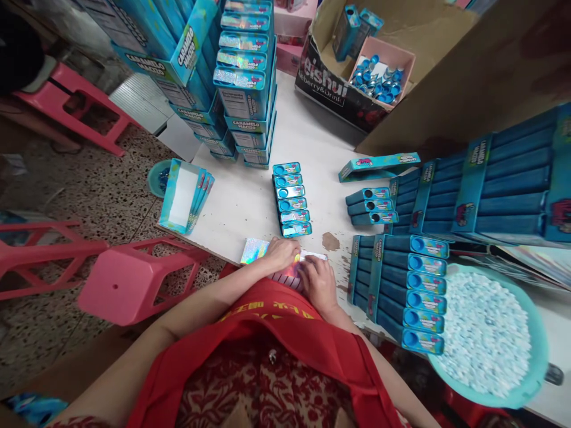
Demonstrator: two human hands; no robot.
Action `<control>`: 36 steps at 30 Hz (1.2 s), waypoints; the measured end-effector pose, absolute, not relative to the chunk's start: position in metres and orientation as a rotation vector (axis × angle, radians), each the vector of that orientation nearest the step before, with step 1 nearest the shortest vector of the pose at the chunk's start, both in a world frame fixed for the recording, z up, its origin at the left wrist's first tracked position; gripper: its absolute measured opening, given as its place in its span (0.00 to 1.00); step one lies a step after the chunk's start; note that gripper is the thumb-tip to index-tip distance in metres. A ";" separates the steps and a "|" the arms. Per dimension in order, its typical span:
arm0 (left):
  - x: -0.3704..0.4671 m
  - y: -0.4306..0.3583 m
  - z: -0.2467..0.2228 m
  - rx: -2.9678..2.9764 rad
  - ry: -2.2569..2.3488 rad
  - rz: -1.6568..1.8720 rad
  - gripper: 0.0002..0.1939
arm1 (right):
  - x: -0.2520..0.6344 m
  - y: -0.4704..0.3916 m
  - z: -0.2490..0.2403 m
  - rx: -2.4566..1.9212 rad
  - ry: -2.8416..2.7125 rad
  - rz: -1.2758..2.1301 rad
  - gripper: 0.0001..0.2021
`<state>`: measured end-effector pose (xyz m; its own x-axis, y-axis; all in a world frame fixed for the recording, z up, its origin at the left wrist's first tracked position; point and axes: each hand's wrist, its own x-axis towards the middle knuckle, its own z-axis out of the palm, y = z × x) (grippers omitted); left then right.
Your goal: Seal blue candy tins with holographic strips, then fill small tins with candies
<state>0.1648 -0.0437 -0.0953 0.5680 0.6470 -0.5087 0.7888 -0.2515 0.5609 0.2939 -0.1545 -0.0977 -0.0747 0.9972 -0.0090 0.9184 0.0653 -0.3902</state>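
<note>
A shiny holographic sticker sheet (253, 251) lies at the table's front edge, close against the red apron. My left hand (281, 254) rests over it with fingers curled at its middle, pinching at the surface. Facing it, my right hand (319, 280) has its fingers bent onto the sheet's right part. The fingertips of both are partly hidden. Just beyond the hands stands a row of several blue tins (292, 204), lids up; some lids carry a shiny strip.
Tall stacks of boxed tins (243, 89) stand at the back left. Empty display trays (181, 196) lie left. A carton (330, 89) holds a pink box of small caps (379, 80). Packed tins (419, 291) and a basin of pale blue candies (491, 333) occupy the right. Pink stools (111, 285) stand left.
</note>
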 end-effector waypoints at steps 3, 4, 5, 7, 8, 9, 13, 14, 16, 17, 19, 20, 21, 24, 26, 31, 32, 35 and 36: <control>0.166 -0.043 -0.103 2.003 1.151 -0.211 0.14 | 0.299 -0.151 -0.089 -1.919 -2.051 0.534 0.07; 0.165 -0.044 -0.105 2.010 1.151 -0.208 0.14 | 0.301 -0.149 -0.083 -1.913 -2.017 0.588 0.07; 0.163 -0.044 -0.106 2.014 1.145 -0.200 0.14 | 0.303 -0.146 -0.077 -1.906 -1.964 0.642 0.07; 0.158 -0.046 -0.105 1.985 1.113 -0.127 0.15 | 0.306 -0.140 -0.063 -1.895 -1.814 0.752 0.07; 0.155 -0.048 -0.102 1.938 1.077 -0.052 0.15 | 0.307 -0.137 -0.056 -1.888 -1.737 0.810 0.07; 0.151 -0.050 -0.098 1.864 1.022 0.034 0.16 | 0.308 -0.134 -0.049 -1.878 -1.666 0.873 0.08; 0.138 -0.060 -0.077 1.506 0.830 0.165 0.15 | 0.307 -0.122 -0.035 -1.837 -1.394 1.084 0.09; 0.136 -0.060 -0.072 1.455 0.843 0.141 0.13 | 0.305 -0.118 -0.035 -1.836 -1.321 1.106 0.09; 0.133 -0.057 -0.065 1.391 0.920 0.117 0.11 | 0.300 -0.108 -0.039 -1.842 -1.192 1.116 0.10; 0.131 -0.053 -0.063 1.370 0.955 0.126 0.12 | 0.297 -0.102 -0.042 -1.847 -1.149 1.105 0.10; 0.126 -0.038 -0.060 1.340 0.995 0.174 0.10 | 0.291 -0.084 -0.049 -1.860 -1.124 1.043 0.10; 0.124 -0.028 -0.059 1.332 1.011 0.200 0.08 | 0.288 -0.073 -0.052 -1.870 -1.139 0.991 0.09; 0.121 -0.017 -0.059 1.327 1.031 0.225 0.07 | 0.285 -0.061 -0.056 -1.884 -1.162 0.931 0.09; 0.115 0.018 -0.061 1.310 1.082 0.295 0.05 | 0.280 -0.023 -0.067 -1.921 -1.207 0.790 0.08; 0.114 0.039 -0.065 1.311 1.094 0.332 0.04 | 0.277 -0.002 -0.074 -1.948 -1.204 0.747 0.07; 0.118 0.058 -0.089 1.228 1.149 0.379 0.07 | 0.273 0.022 -0.089 -2.035 -1.097 0.740 0.08; 0.120 0.055 -0.095 1.186 1.171 0.378 0.07 | 0.273 0.023 -0.091 -2.051 -1.058 0.745 0.10; 0.129 0.041 -0.113 1.075 1.261 0.342 0.06 | 0.276 0.026 -0.094 -2.067 -0.993 0.774 0.15; 0.132 0.036 -0.118 1.053 1.300 0.331 0.05 | 0.277 0.027 -0.096 -2.060 -0.992 0.790 0.15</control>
